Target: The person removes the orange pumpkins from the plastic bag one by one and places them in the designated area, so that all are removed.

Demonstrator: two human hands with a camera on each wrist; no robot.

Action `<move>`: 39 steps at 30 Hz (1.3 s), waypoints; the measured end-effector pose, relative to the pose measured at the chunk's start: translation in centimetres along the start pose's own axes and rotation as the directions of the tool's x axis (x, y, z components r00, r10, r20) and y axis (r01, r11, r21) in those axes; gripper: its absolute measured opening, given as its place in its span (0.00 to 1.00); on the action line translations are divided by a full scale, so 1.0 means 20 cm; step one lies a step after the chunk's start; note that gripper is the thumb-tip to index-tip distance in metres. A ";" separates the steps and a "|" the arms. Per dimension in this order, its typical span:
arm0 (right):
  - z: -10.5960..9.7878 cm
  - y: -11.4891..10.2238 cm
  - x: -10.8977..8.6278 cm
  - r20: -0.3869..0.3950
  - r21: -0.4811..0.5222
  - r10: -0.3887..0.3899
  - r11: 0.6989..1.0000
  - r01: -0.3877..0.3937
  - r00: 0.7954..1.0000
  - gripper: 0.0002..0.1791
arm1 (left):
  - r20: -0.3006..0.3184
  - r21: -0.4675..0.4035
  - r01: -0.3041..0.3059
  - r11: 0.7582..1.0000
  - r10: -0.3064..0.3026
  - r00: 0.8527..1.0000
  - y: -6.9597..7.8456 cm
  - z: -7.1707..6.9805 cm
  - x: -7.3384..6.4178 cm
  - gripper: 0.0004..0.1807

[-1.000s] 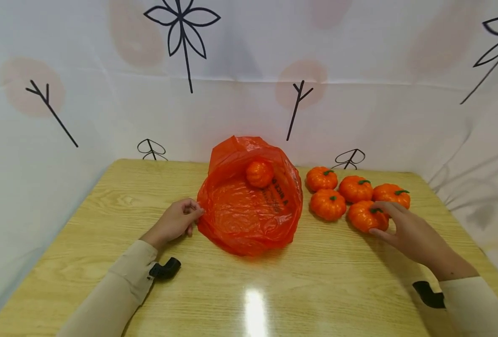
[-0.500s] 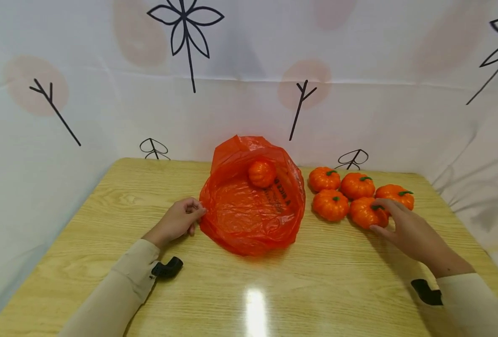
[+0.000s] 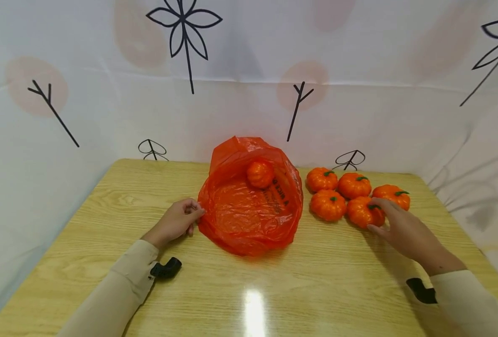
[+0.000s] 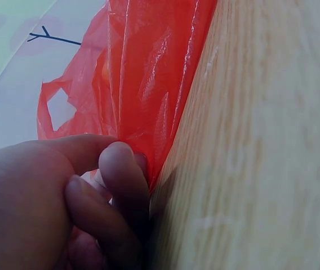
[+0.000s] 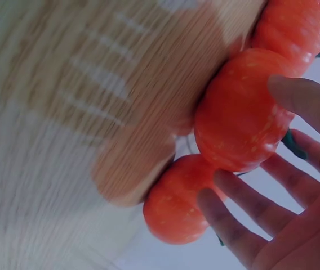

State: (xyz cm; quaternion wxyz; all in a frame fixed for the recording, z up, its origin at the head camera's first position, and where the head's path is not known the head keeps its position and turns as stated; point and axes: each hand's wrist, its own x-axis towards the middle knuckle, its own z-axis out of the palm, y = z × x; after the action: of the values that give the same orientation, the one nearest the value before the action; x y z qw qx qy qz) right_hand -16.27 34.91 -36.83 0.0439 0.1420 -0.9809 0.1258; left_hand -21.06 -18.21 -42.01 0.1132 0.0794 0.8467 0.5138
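Observation:
In the head view, an orange-red plastic bag [image 3: 249, 206] stands open-mouthed at the table's middle, with one small orange pumpkin [image 3: 260, 174] inside it. My left hand [image 3: 175, 222] pinches the left side of the bag's rim between thumb and fingers. To the right, my right hand [image 3: 404, 229] is at the front-right pumpkin [image 3: 361, 213], thumb on its near side. In the right wrist view the fingers of that hand are straight and spread around this pumpkin [image 5: 239, 115], which rests on the table. Part of its green stem is hidden by the hand.
Several more pumpkins with green stems stand close together in two rows right of the bag, among them a front-left pumpkin [image 3: 328, 205] and a back-right pumpkin [image 3: 391, 195]. The wooden table [image 3: 198, 299] meets a white patterned cloth [image 3: 240, 112] behind.
The front-right pumpkin has shifted slightly away and left toward its neighbours, with my right hand moving along. My left hand and the bag stay in place.

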 end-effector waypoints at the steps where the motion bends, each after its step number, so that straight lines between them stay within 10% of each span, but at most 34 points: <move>1: 0.00 0.00 0.00 0.002 -0.003 0.001 1.000 -0.001 1.000 0.37 | 0.001 0.002 -0.001 1.000 0.001 1.000 0.00 0.00 0.00 0.11; 19: -0.02 -0.09 0.04 -0.085 -0.089 -0.070 0.994 0.062 0.994 0.28 | 0.005 -0.006 -0.004 1.000 0.004 1.000 0.00 -0.01 0.00 0.11; 31: -0.01 -0.33 0.17 -0.258 -0.088 -0.222 0.975 0.205 0.940 0.17 | 0.003 -0.016 -0.007 1.000 0.007 1.000 -0.01 -0.01 0.00 0.12; 39: -0.02 -0.46 0.25 -0.224 -0.141 -0.318 0.946 0.292 0.921 0.16 | 0.001 -0.029 -0.017 0.999 0.017 1.000 0.01 0.00 -0.02 0.13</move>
State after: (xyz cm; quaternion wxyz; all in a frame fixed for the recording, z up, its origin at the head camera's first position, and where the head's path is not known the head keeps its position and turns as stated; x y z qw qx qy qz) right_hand -18.46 25.15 -33.64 0.1905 0.2742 -0.9390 0.0822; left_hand -20.77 -18.21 -41.80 0.1108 0.0852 0.8383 0.5271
